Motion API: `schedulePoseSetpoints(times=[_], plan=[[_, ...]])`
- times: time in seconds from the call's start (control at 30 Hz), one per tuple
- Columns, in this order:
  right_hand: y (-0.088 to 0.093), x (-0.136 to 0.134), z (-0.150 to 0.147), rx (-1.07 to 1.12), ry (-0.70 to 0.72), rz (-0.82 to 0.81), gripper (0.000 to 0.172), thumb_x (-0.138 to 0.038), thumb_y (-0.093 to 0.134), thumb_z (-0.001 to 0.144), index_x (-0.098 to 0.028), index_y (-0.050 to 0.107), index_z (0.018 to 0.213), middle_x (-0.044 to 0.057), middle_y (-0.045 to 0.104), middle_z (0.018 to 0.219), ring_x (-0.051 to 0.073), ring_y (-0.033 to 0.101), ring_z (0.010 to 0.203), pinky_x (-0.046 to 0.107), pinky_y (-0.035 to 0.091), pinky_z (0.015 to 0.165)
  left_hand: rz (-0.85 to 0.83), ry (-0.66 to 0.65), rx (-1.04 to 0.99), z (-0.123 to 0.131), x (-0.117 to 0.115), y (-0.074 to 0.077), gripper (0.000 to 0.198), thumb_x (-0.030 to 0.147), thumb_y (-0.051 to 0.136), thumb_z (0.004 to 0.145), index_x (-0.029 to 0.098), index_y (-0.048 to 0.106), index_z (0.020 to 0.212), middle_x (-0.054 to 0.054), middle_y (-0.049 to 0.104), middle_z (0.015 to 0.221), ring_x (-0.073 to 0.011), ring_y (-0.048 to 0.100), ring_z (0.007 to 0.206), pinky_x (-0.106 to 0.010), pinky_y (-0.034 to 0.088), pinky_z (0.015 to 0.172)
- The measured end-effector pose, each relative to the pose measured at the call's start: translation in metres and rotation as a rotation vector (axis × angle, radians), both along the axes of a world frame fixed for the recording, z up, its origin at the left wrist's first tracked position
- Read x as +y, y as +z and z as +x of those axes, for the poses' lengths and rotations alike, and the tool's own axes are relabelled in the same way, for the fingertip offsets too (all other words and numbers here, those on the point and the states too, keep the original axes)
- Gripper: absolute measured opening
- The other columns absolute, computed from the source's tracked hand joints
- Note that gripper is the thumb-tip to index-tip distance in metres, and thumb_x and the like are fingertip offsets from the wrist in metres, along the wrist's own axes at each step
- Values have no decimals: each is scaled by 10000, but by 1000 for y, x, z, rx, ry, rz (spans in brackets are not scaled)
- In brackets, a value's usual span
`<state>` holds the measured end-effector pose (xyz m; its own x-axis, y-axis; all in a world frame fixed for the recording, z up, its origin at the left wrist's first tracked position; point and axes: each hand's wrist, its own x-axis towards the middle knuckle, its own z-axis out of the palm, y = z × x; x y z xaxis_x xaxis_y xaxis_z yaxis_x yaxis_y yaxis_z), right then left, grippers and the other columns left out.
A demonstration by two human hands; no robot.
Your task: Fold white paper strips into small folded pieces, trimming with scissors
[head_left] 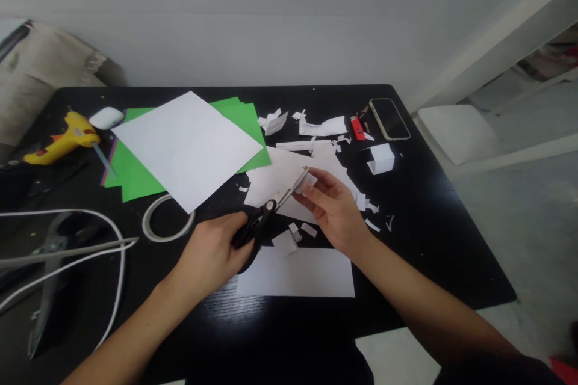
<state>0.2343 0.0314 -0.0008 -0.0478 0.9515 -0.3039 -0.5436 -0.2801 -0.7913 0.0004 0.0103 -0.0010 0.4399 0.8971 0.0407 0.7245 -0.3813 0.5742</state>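
My left hand (215,251) is closed round the black handles of a pair of scissors (270,205). Their blades point up and to the right, close against a small piece of white paper (309,183). That piece is pinched between the thumb and fingers of my right hand (332,204). How far the blades have gone into the paper I cannot tell. Beneath both hands lie a large white sheet (275,172) with cut edges and, nearer me, a white rectangular sheet (295,280). Small paper scraps (286,242) rest between these sheets.
On the black table (433,240), a white square sheet (187,150) lies over green paper (135,183). To the left are a yellow glue gun (72,137), a roll of tape (151,225) and a white cable (121,277). A phone (390,119) and red lighter (357,129) lie back right.
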Motion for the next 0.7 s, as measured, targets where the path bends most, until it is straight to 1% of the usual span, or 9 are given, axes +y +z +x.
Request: schedulePoseSetpoints(times=[0.1, 0.27, 0.37, 0.43, 0.47, 0.53, 0.6, 0.63, 0.7], plan=[[-1, 0, 0, 5, -3, 3, 313, -233, 915, 747, -275, 774, 1024, -31, 787, 1002, 161, 743, 960, 377, 602, 1011, -10, 4, -15, 0, 0, 0, 243, 220, 578, 864, 213, 453, 654, 19, 536, 599, -133, 509, 502, -255, 337, 518], [-1, 1, 0, -5, 1, 9, 326, -246, 921, 744, -268, 773, 1034, -26, 792, 1018, 166, 751, 982, 381, 594, 1031, -25, 55, -42, 0, 0, -1, 310, 297, 595, 888, 208, 454, 627, 31, 521, 569, -117, 472, 475, -244, 328, 499], [0, 0, 0, -9, 28, 15, 308, -267, 911, 767, -274, 770, 1042, -14, 796, 1047, 186, 747, 1066, 388, 577, 1062, -23, 162, -22, -1, 1, 0, 379, 367, 613, 908, 208, 453, 603, 52, 468, 505, -109, 430, 438, -245, 311, 482], [1, -1, 1, -4, 49, 10, 300, -272, 900, 783, -274, 769, 1053, -9, 797, 1053, 189, 744, 1086, 389, 575, 1068, -14, 262, 21, -3, 3, 1, 406, 432, 614, 922, 208, 494, 606, 56, 451, 479, -118, 432, 428, -255, 315, 485], [1, -1, 1, 1, 60, 5, 301, -270, 895, 789, -273, 768, 1062, -8, 797, 1051, 186, 745, 1078, 388, 578, 1065, -6, 308, 45, -4, 5, 1, 403, 462, 614, 926, 207, 531, 625, 52, 468, 482, -127, 450, 432, -263, 327, 494], [1, -2, 0, 13, 85, -3, 306, -264, 887, 799, -269, 764, 1078, -4, 800, 1054, 179, 748, 1055, 392, 583, 1060, 23, 387, 88, -7, 8, 0, 354, 490, 619, 926, 201, 627, 723, 28, 564, 545, -157, 529, 478, -280, 371, 530], [1, -2, -1, 20, 120, -7, 314, -256, 884, 801, -266, 757, 1088, 2, 803, 1070, 180, 746, 1061, 406, 576, 1071, 64, 442, 113, -11, 11, -2, 305, 485, 631, 918, 188, 696, 889, -16, 683, 686, -205, 637, 591, -303, 435, 592], [1, -3, -1, 22, 139, -7, 317, -253, 881, 802, -264, 754, 1093, 6, 803, 1082, 184, 743, 1074, 414, 569, 1081, 86, 459, 122, -12, 12, -3, 312, 477, 636, 916, 177, 705, 969, -44, 726, 771, -233, 682, 668, -318, 466, 632], [1, -3, -3, 25, 174, -4, 322, -252, 879, 801, -264, 753, 1097, 12, 804, 1095, 187, 740, 1080, 418, 565, 1083, 125, 465, 144, -15, 14, -6, 339, 462, 634, 921, 158, 700, 1053, -91, 761, 909, -281, 724, 807, -350, 511, 704]])
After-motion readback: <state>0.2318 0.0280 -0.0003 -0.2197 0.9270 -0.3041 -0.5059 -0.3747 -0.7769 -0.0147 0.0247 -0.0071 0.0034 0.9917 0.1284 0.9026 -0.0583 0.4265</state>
